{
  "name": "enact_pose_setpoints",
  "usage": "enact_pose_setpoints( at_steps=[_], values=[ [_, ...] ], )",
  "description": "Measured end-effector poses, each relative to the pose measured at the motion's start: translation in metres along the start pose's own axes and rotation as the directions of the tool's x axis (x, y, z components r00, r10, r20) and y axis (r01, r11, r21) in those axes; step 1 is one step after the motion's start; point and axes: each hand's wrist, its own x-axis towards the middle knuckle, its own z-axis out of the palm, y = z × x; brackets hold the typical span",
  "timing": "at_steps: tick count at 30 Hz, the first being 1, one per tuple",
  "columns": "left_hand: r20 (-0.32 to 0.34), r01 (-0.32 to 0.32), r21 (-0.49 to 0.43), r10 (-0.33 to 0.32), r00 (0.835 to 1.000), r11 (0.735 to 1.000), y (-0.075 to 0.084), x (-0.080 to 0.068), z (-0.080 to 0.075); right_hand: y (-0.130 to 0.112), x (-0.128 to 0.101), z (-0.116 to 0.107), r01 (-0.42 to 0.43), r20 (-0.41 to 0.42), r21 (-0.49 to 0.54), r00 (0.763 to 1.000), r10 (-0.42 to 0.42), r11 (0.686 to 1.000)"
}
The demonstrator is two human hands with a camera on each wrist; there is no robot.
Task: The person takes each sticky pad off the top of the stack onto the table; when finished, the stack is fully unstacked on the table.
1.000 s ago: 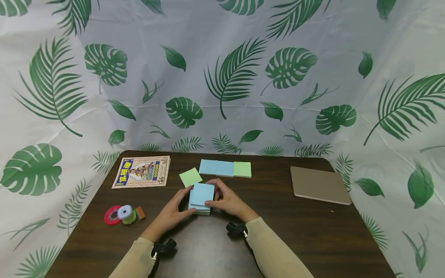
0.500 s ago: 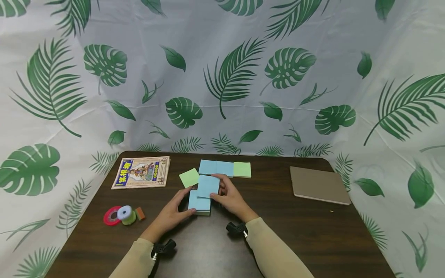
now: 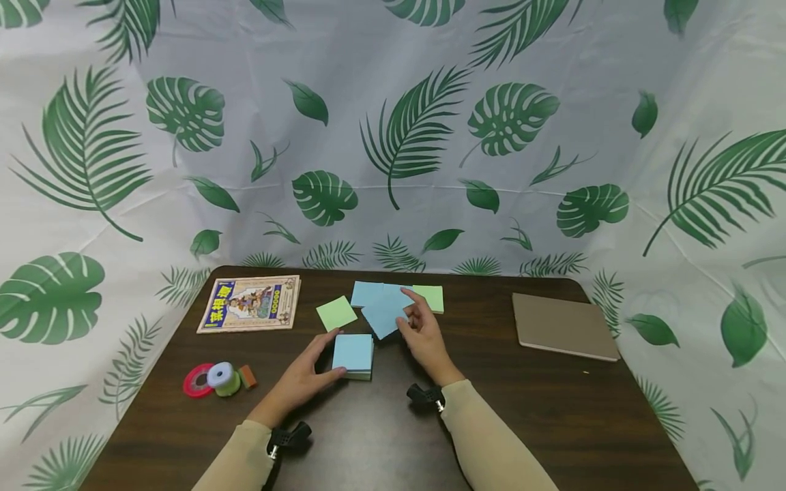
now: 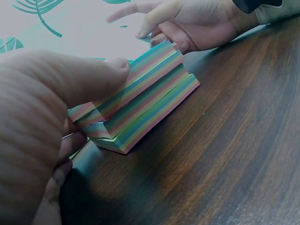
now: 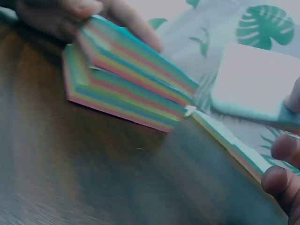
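Even bright head view, pale hazy wrist views, right wrist motion-blurred

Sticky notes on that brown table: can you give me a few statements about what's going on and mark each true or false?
1. The left hand holds the sticky note pad. True.
2. The right hand pinches a blue note. True.
3. The comic book lies under the pad. False: it lies apart, at the far left.
4. The tape rolls sit on the brown notebook. False: they lie on the table, at the opposite side.
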Motion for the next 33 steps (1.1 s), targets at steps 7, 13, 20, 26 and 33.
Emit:
enact_pose_setpoints(
  at_steps=[7,13,20,26,33],
  values=[
    [-0.001,-0.002,-0.004,0.002,1.0,1.0,0.001,0.0,0.0,0.004,0.002,-0.018,-0.036,-0.122,-0.003,0.992,0.035,0.999],
    [0.012,0.016,-0.003,-0.016,1.0,1.0,0.0,0.0,0.001,0.008,0.002,-0.035,-0.04,-0.247,-0.001,0.968,0.038,0.999],
    [0.02,0.025,-0.005,-0.024,0.999,1.0,-0.001,-0.001,0.001,0.009,0.005,-0.058,-0.027,-0.431,-0.006,0.902,0.022,1.0],
    [0.018,0.028,-0.006,-0.028,0.999,1.0,0.0,-0.001,0.001,0.01,0.006,-0.075,-0.061,-0.583,-0.088,0.812,-0.002,0.994],
    [0.012,0.016,-0.003,-0.016,1.0,1.0,0.001,-0.001,0.0,-0.003,0.006,-0.082,-0.092,-0.697,-0.148,0.716,-0.038,0.985]
  ],
)
